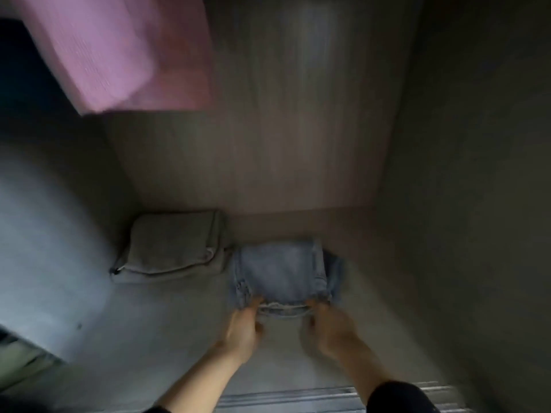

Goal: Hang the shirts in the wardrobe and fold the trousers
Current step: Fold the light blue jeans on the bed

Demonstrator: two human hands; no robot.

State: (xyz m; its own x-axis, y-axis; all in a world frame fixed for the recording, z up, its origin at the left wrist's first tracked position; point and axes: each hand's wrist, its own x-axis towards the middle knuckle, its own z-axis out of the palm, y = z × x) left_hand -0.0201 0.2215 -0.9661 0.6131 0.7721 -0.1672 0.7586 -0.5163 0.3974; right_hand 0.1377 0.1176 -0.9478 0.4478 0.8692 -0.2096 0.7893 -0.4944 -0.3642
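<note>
Folded light-blue jeans (283, 275) lie on the wardrobe floor (179, 323), near the back wall. My left hand (244, 329) grips their near left corner and my right hand (331, 326) grips their near right corner. To the left of the jeans sits a folded grey-beige pair of trousers (173, 248), a small gap apart. A pink shirt (113, 52) hangs at the upper left. A light-blue garment (44, 248) hangs along the left edge. The picture is blurred by motion.
The wardrobe's wooden back panel (283, 114) rises behind the clothes and its side wall (462, 174) stands at the right. A metal sliding-door track (298, 397) runs along the bottom edge, under my arms.
</note>
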